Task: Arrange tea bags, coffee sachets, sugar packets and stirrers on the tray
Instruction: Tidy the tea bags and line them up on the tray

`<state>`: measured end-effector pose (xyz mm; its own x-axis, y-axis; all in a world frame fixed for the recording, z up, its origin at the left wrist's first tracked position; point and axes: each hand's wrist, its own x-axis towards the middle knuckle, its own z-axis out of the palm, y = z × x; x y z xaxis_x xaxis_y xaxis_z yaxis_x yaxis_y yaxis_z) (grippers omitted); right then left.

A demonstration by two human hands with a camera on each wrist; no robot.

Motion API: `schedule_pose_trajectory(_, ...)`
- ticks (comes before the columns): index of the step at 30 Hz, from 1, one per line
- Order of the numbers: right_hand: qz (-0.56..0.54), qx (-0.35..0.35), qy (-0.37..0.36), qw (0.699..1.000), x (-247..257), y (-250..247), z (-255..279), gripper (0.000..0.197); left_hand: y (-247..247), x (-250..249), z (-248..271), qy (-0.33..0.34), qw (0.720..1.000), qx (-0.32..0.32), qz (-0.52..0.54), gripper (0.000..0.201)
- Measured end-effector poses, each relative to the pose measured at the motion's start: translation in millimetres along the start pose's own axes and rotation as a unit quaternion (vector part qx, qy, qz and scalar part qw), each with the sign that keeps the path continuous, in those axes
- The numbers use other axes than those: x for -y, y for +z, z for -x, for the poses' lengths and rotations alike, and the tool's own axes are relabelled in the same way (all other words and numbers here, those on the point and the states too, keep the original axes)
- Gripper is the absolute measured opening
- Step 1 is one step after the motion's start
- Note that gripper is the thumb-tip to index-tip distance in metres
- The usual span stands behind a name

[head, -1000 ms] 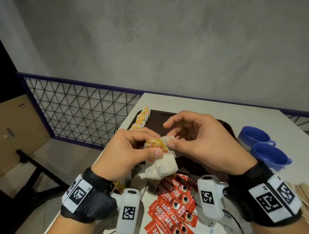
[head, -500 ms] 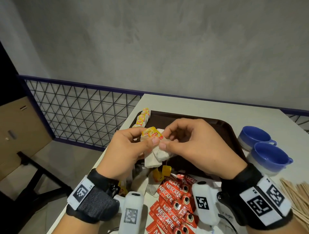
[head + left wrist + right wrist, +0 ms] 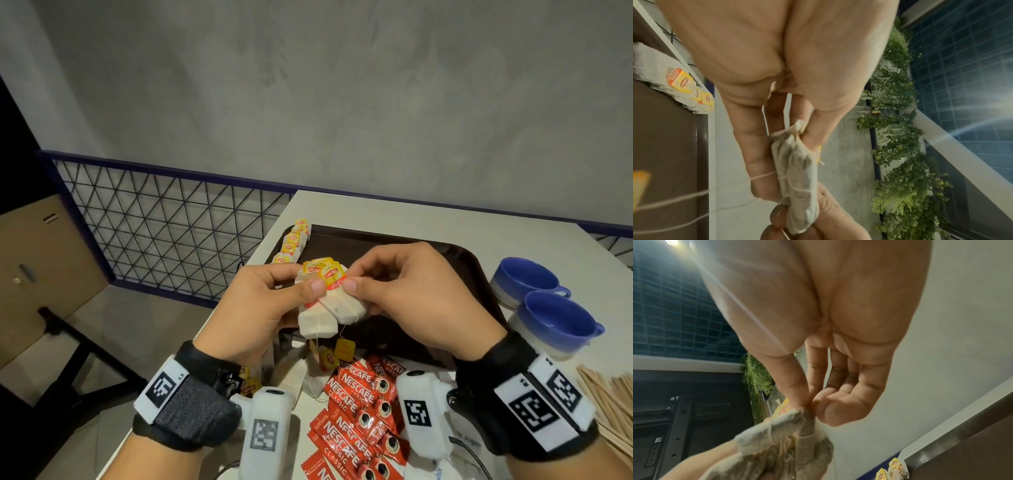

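Holding bunch of tea bags (image 3: 329,301) above brown tray (image 3: 455,260), head view: left hand (image 3: 253,308) grips bunch, right hand (image 3: 411,301) pinches one yellow tag; row of tea bags (image 3: 294,241) on tray's left edge; coffee sachets (image 3: 359,411), stirrers (image 3: 606,407), blue cups (image 3: 548,308) on table.
Left wrist: fingers (image 3: 760,162) wrapped round bags, strings trailing.
Right wrist: thumb and forefinger (image 3: 795,386) pinching bag top.
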<state>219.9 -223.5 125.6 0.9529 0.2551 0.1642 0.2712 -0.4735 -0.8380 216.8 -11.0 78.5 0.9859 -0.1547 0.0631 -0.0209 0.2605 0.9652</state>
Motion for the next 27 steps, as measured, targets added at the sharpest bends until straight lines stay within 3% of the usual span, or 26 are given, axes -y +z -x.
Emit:
schedule_pose_trajectory(7, -0.052, -0.001, 0.010, 0.999, 2, 2, 1, 0.003, 3, 5, -3, 0.021, 0.999, -0.024, 0.001, 0.027)
schedule_pose_trajectory(13, -0.057, 0.011, 0.013, 0.998, 0, 1, 0, 0.017, 1, 8, -5, 0.029, 0.999, -0.035, -0.020, 0.031)
schedule_pose_trajectory(18, -0.090, 0.021, 0.027, 0.995, 0, -7, -1, 0.019, -10, 5, -6, 0.063, 0.991, -0.066, -0.097, 0.033)
schedule_pose_trajectory(27, -0.174, 0.053, 0.029, 0.983, 2, -11, 1, 0.025, -1, 7, -2, 0.065, 0.990, -0.014, -0.125, 0.026)
